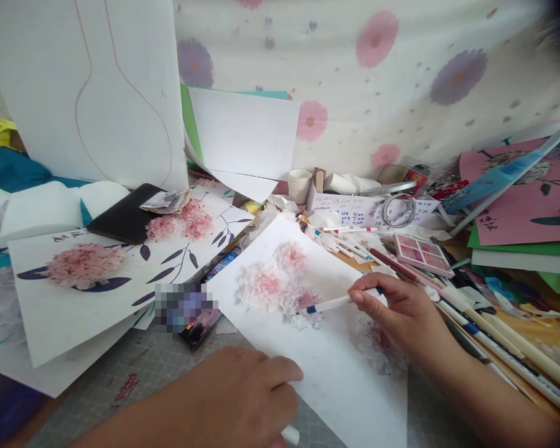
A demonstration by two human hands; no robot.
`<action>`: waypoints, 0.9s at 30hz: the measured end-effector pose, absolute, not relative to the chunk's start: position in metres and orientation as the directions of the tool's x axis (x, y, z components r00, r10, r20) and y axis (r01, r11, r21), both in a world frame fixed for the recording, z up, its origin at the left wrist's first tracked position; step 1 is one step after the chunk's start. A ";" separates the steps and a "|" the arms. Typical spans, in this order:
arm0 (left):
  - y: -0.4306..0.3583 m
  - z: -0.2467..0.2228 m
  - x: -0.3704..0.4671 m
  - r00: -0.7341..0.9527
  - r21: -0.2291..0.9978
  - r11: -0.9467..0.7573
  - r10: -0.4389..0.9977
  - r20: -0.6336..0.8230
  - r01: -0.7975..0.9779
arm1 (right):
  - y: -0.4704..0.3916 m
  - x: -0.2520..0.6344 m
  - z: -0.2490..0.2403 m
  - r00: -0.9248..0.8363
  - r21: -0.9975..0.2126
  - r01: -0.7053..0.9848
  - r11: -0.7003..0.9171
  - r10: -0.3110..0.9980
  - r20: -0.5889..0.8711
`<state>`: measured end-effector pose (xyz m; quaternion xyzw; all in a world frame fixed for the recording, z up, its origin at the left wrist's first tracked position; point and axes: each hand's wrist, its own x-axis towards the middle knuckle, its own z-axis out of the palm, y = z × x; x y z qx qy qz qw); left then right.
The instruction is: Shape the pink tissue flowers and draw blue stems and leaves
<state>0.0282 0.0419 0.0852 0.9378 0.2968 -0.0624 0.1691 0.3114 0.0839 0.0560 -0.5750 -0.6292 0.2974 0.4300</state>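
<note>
My right hand (392,311) pinches a white pen with blue ends (329,304), its tip at the speckled edge of a pink-centred ruffled flower (305,298). The flower sits on a white sheet (308,367) with a pink flower (292,256) and a paler one (261,286) beside it. Another ruffled flower (378,342) lies partly behind my right hand. At the sheet's lower left, my left hand (261,386) is curled, with a white cylinder end (290,434) showing under its fingers; its grip is partly hidden.
A phone (200,326) lies left of the sheet, near finished-looking flower artwork (84,311) and a black case (121,214). Pens and brushes (494,348), a pink palette (422,254) and stacked paper cups (300,185) stand or lie to the right and behind.
</note>
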 end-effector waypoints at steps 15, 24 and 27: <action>0.041 0.090 0.036 0.789 0.292 -0.734 0.590 -0.171 0.613 | 0.086 0.314 0.055 0.092 -0.871 0.445 0.208 0.957 0.276; 0.040 0.092 0.031 0.802 0.301 -0.745 0.532 -0.271 0.596 | 0.091 0.322 0.052 0.106 -0.911 0.377 0.168 0.969 0.223; 0.041 0.090 0.030 0.809 0.311 -0.748 0.533 -0.247 0.587 | 0.091 0.322 0.053 0.029 -0.904 0.402 0.146 0.985 0.172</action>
